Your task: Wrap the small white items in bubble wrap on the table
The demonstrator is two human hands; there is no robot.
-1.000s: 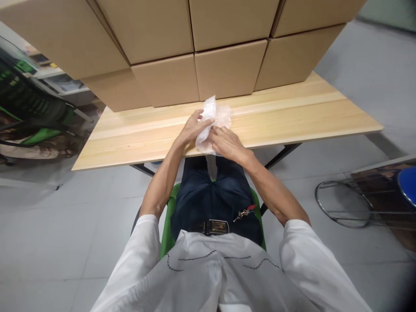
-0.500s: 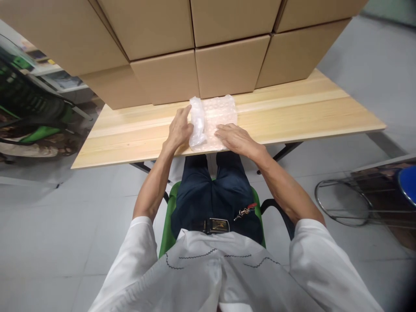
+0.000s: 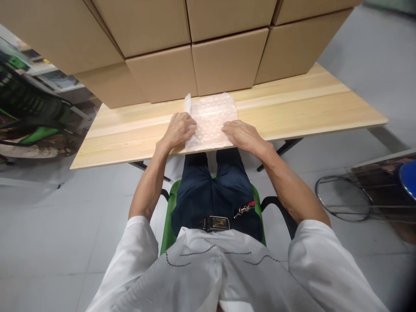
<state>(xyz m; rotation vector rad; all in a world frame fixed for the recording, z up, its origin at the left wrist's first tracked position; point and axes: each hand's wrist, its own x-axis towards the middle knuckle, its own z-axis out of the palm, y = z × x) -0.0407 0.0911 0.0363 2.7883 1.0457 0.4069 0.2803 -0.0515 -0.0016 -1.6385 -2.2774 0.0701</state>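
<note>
A piece of clear, pinkish-looking bubble wrap [image 3: 214, 113] lies on the wooden table [image 3: 299, 106], close to its front edge. Its left side stands up in a narrow whitish fold. My left hand [image 3: 179, 130] is at that left side, fingers curled over the fold and closed on it; part of the fold is hidden under the hand. My right hand [image 3: 243, 133] rests flat on the lower right part of the wrap, with its fingers stretched out and nothing gripped. Whether anything lies inside the wrap cannot be told.
Stacked brown cardboard boxes [image 3: 227, 60] stand along the back of the table, just behind the wrap. A green and black chair [image 3: 32, 104] is at the left. At the right is a blue-topped stool [image 3: 407, 180] beside a metal ring frame [image 3: 344, 199].
The left fold of the bubble wrap has become lower and narrower, and more of the flat sheet shows. My left hand's fingers now curl over it. My right hand has shifted slightly right.
</note>
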